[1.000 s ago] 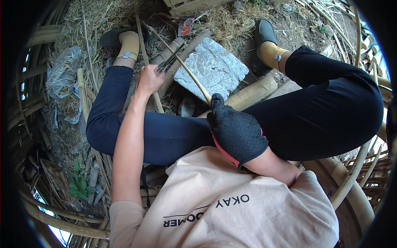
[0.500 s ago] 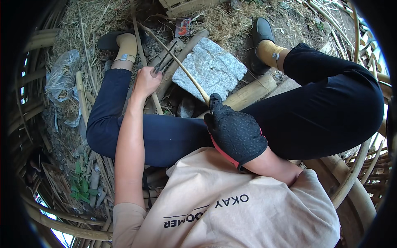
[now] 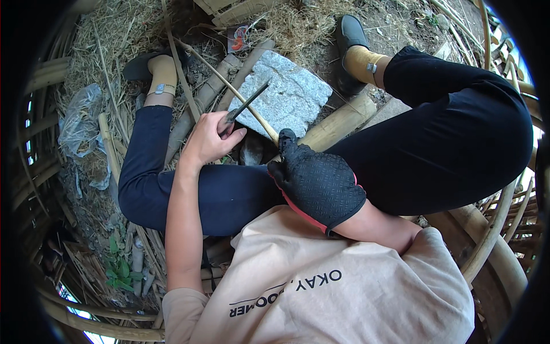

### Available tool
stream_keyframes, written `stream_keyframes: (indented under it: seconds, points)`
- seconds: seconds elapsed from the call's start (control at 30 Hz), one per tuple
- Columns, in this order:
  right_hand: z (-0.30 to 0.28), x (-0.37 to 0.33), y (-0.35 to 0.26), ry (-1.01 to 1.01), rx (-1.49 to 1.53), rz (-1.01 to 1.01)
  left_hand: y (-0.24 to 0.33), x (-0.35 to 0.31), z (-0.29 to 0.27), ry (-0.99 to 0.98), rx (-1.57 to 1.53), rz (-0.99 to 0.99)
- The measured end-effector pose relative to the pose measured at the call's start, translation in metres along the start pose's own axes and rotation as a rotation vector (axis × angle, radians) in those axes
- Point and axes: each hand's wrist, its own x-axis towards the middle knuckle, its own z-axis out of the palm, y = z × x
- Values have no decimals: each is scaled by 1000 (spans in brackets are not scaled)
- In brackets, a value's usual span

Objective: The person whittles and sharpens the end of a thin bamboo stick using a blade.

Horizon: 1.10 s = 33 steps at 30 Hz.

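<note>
My bare left hand (image 3: 209,140) is closed round the handle of a knife (image 3: 251,102) with a narrow, dark blade. Its blade points away and to the right, crossing a thin bamboo stick (image 3: 264,123); whether they touch I cannot tell. My right hand (image 3: 318,180), in a black textured glove with red sides, grips the near end of that stick, thumb lying along it. From there the stick slants away to the far left. Beneath both lies a rough grey stone block (image 3: 298,92) on the ground between my legs.
Bamboo pieces (image 3: 338,121) lie beside the block. A long thin bamboo strip (image 3: 179,63) runs past my left foot. Dry straw (image 3: 143,28) covers the ground, with a crumpled clear plastic bag (image 3: 83,120) at the left. Curved bamboo poles (image 3: 492,229) stand near my right side.
My left hand has come nearer to my body and a little right. The knife blade has swung rightward across the stick. My right hand keeps its grip, nearly still.
</note>
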Motion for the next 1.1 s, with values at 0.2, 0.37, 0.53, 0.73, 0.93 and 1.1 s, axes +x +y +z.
stream_keyframes:
  seconds: [0.2, 0.37, 0.53, 0.73, 0.93, 1.1]
  points:
    - [-3, 0, -3, -8, 22, 6, 7, -2, 10, 139, 129, -81]
    - [-9, 0, -4, -56, 68, 36, 13, -2, 19, 182, 124, -7]
    - [-2, 0, -1, 4, 52, 10, -15, 2, 24, 211, 121, -23]
    - [-6, 0, -4, -46, 19, 33, -43, 11, 5, 310, 180, -173]
    - [7, -4, 6, 68, -27, -40, -25, 0, 15, 123, 37, -24]
    - [4, -4, 6, 31, -42, -28, -33, 5, 14, 222, 131, -73]
